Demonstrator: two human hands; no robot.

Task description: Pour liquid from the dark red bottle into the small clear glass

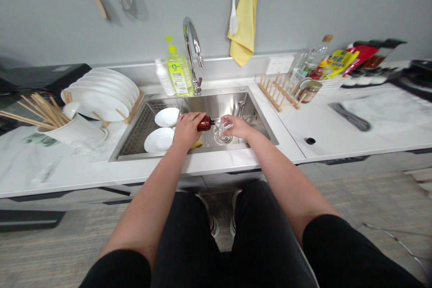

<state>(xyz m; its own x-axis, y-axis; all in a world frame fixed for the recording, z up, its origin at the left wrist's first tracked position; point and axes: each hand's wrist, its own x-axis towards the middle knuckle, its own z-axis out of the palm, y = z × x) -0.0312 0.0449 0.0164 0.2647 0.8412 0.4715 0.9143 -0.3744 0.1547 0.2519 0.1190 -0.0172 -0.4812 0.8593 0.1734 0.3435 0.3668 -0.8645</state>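
Over the sink, my left hand is closed round a reddish-brown bottle. The bottle lies on its side, its dark narrow neck pointing right. My right hand grips a small clear glass by its right side, close to the bottle's neck. Whether liquid runs between them I cannot tell. Below the glass shows the drain. Something yellow is partly hidden under my left wrist. Two white bowls sit in the sink's left part, beside my left hand.
A chrome faucet rises behind the sink, beside a yellow-green soap bottle. Left stand racked white plates and a chopstick holder. Right are a wooden rack, a jar, a black cap and a coiled cable.
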